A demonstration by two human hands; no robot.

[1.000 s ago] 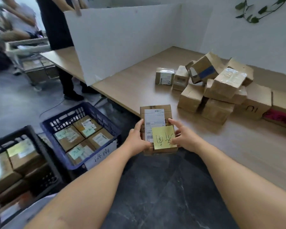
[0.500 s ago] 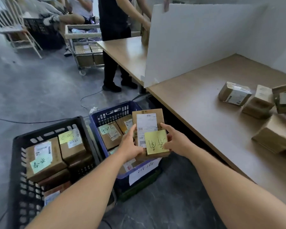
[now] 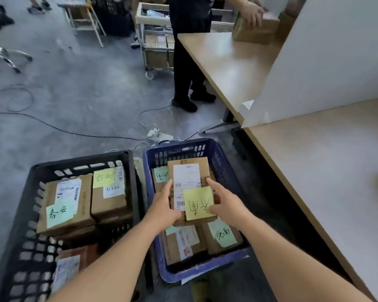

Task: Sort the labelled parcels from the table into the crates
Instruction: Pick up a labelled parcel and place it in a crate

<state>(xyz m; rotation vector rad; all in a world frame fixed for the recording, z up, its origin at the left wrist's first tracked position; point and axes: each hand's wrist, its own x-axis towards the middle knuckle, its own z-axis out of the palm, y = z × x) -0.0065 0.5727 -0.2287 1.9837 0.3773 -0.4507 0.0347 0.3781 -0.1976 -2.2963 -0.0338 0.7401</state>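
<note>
Holding a cardboard parcel [image 3: 189, 188] over the blue crate [image 3: 222, 162], the person grips it from both sides: the left hand [image 3: 165, 207] has its thumb on the top face by the white shipping label [image 3: 187, 182] and its fingers curled beneath, while the right hand [image 3: 228, 205] clasps the opposite edge, thumb lying along the yellow sticky note [image 3: 198, 202]. This head view, the only one, shows the parcel hovering above boxes already lying in that crate, two of which carry green notes [image 3: 224, 235].

To finish this step well, I judge the handwriting on the yellow note should be checked against the green notes below, since the black crate [image 3: 28, 216] just beside holds parcels marked with other characters. Lowering it flat, label up, onto the boxes beneath would keep the stack level and readable; letting go from this height could tip it against the crate wall.

Both crates stand on a grey concrete floor [image 3: 79, 88] crossed by a black cable [image 3: 52, 127]. A wooden table [image 3: 327, 153] runs along the right, split by a white partition board [image 3: 336, 51]. Beyond it another person in dark clothes [image 3: 189, 51] stands by a wheeled trolley [image 3: 155, 42] loaded with boxes.
</note>
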